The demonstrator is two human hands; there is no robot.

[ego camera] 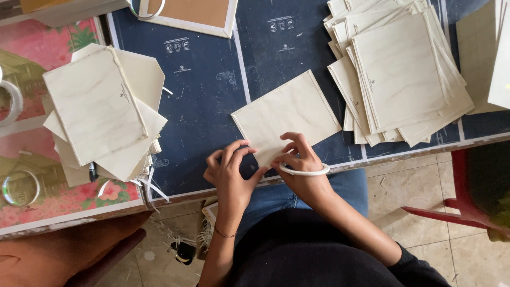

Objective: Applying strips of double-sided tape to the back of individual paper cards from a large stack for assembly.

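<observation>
Both hands at square panel's near edge

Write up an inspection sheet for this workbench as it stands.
Surface: dark blue table top, pale strips across it.
Job's things: one pale square sheet lies flat near the table edge; white tape ring around the right hand.
Clutter: sheet stacks, left and right; tape rolls on a floral mat.
Hands: left hand and right hand pinch the sheet's near corner.
Cables: nothing seen.
Surroundings: tiled floor, paper scraps, red chair.
</observation>
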